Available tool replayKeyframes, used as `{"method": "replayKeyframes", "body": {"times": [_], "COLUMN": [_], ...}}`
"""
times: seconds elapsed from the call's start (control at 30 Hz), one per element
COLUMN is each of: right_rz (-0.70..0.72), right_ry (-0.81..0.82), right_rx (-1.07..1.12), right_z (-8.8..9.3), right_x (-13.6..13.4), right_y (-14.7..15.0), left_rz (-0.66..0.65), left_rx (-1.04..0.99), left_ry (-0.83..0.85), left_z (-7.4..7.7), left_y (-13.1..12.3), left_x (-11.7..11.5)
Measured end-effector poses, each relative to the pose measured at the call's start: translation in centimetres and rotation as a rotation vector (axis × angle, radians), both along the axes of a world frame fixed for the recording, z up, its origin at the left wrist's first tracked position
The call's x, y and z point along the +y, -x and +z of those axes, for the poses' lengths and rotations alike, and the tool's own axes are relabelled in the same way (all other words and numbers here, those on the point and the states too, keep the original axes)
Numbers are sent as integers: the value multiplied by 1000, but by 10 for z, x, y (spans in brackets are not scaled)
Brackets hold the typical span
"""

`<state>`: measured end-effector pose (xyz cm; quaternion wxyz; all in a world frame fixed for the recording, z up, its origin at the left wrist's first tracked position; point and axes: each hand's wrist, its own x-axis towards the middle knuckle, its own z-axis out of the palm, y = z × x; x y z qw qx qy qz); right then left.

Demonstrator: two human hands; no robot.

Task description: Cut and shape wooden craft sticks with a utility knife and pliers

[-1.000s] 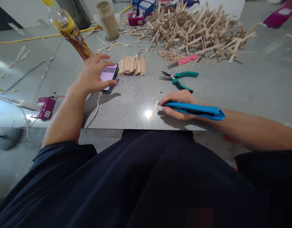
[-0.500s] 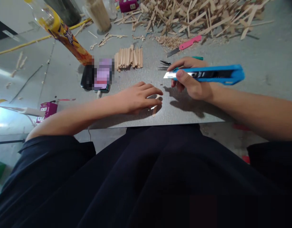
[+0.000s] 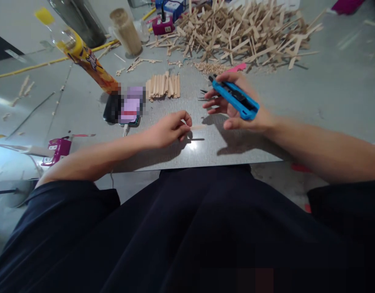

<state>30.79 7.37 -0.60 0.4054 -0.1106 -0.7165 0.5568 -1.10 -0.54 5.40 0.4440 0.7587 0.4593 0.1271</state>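
Observation:
My left hand (image 3: 169,130) pinches one end of a flat wooden stick (image 3: 198,127) and holds it just above the grey mat (image 3: 187,150). My right hand (image 3: 236,108) is a little to the right of it, with a blue utility knife (image 3: 235,97) lying across its palm and fingers, the fingers partly spread. A phone (image 3: 128,106) lies left of a row of cut sticks (image 3: 163,85).
A big heap of wooden sticks (image 3: 245,32) covers the far table. An orange bottle (image 3: 83,55) leans at the left, a jar of thin sticks (image 3: 126,32) behind it. A pink knife (image 3: 240,67) and pliers lie behind my right hand. A magenta device (image 3: 57,146) sits left.
My left hand has picked the stick up off the mat. My right hand has turned the blue knife from level to pointing away, resting in a looser grip.

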Motion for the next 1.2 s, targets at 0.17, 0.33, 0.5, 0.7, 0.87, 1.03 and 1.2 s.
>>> {"method": "replayKeyframes", "body": {"times": [0.17, 0.33, 0.5, 0.7, 0.87, 1.03, 1.2], "right_rz": [199, 103, -126, -353, -293, -243, -191], "right_ry": [151, 230, -98, -438, -531, -503, -573], "right_rx": [57, -16, -258, -638, -1022, -1319, -1470], "right_z": [18, 28, 16, 20, 38, 63, 79], "right_x": [-8, -8, 11, -10, -41, -59, -73], "right_y": [-7, -4, 8, 24, 25, 39, 50], "left_rz": [55, 79, 117, 84, 126, 146, 181], "left_rx": [-138, -187, -128, 130, 280, 258, 265], "left_ry": [164, 259, 200, 54, 35, 74, 137], "left_z": [-4, -19, -19, 4, 15, 9, 7], "left_y": [3, 4, 5, 4, -1, -3, -2], "left_x": [-9, -3, 1, -6, -9, -6, -4]}}
